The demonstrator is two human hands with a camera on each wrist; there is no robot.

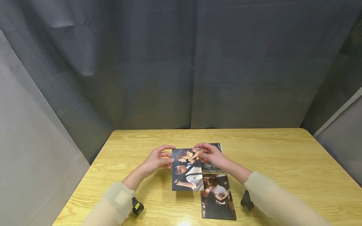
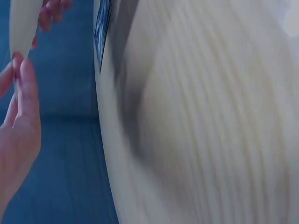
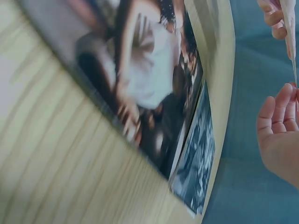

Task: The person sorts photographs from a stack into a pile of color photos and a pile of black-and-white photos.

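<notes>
Two bare hands, long pale sleeves

Cream sleeves point(image 1: 118, 204) cover both forearms; small black wrist cameras point(image 1: 137, 207) sit beneath, the left one marked yellow.

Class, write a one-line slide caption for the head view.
Both hands, left hand and right hand, hold a photo above a wooden table.

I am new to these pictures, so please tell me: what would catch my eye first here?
First, the photo print that both hands hold by its upper corners over the middle of the yellow wooden table: the left hand at its left edge, the right hand at its right. Next, two more photos lie on the table: one nearer the person, another partly hidden under the right hand.
</notes>
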